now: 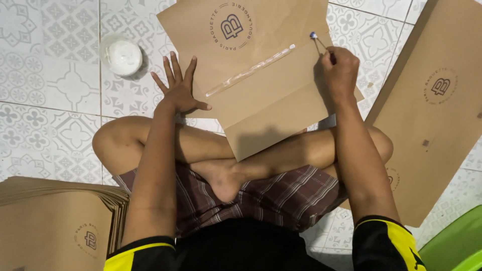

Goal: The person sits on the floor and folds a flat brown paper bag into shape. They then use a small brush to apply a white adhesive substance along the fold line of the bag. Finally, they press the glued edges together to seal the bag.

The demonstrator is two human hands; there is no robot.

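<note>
A brown paper sheet with a round printed logo lies folded on the tiled floor in front of my crossed legs. A shiny strip of glue runs diagonally across it. My left hand rests flat with fingers spread on the floor and the sheet's left edge. At the sheet's right edge, my right hand grips a thin stick applicator whose small tip touches the paper at the end of the glue strip.
A round white container of glue stands on the patterned tiles at the upper left. A stack of brown paper sheets lies at the lower left. More brown sheets lie at the right, beside a green object in the corner.
</note>
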